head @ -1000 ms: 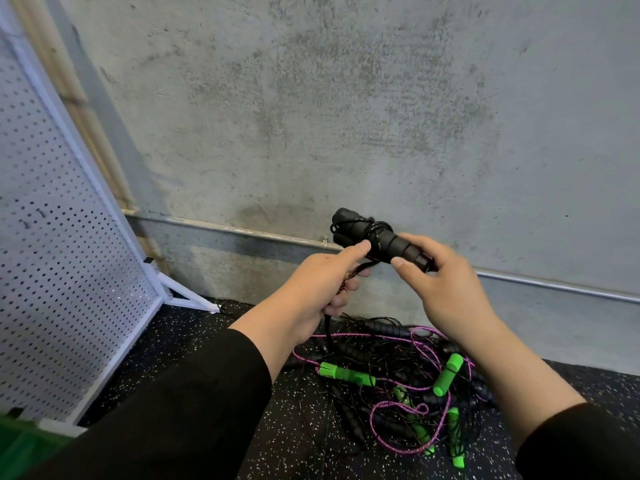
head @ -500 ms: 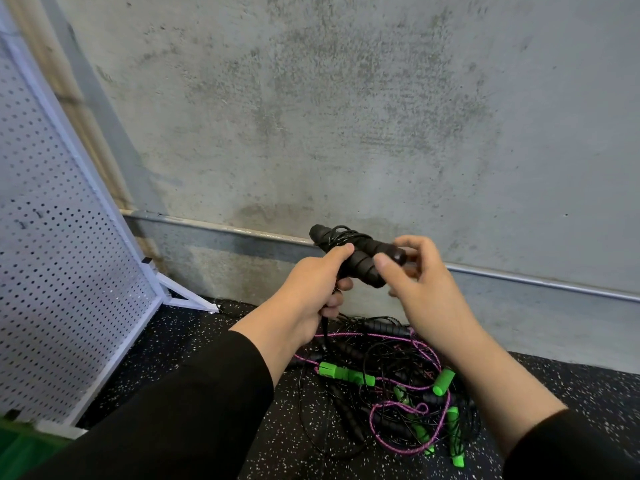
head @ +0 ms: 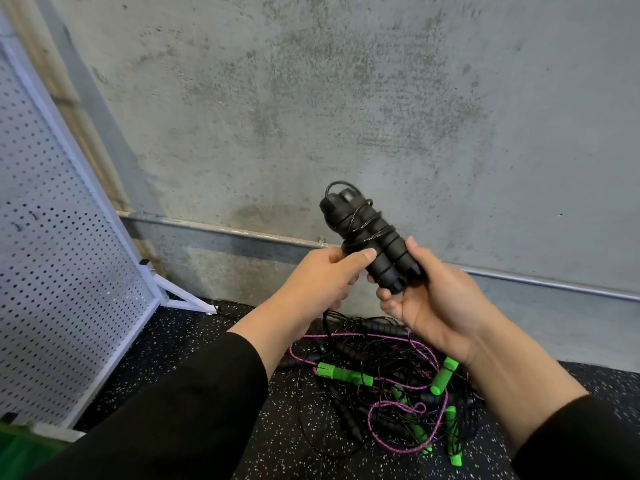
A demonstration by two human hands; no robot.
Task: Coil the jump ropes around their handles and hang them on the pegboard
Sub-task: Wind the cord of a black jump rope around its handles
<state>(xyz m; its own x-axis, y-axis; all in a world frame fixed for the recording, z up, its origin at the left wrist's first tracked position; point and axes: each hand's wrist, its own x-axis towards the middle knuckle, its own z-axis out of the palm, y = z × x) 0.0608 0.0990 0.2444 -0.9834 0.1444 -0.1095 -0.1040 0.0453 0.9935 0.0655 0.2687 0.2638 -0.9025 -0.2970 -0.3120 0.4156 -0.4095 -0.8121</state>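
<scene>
A pair of black jump rope handles [head: 367, 237] stands nearly upright in front of me, with thin black cord wound around them. My right hand [head: 429, 292] grips their lower end. My left hand [head: 325, 278] pinches the black cord [head: 327, 318] beside the handles, thumb against the wraps; the loose cord drops from it to the floor. A tangled pile of jump ropes [head: 388, 386] with green handles, black handles and purple cord lies on the floor below my hands. The white pegboard [head: 52, 271] leans at the left.
A grey concrete wall [head: 346, 116] with a metal pipe [head: 519, 277] along its base is straight ahead. The pegboard's white foot bracket [head: 183, 299] sticks out on the speckled black floor. A green object [head: 20, 452] shows at the bottom left corner.
The handle bundle has swung from lying sideways to standing nearly upright. My right hand has shifted to its lower end, and more cord is wound around the handles.
</scene>
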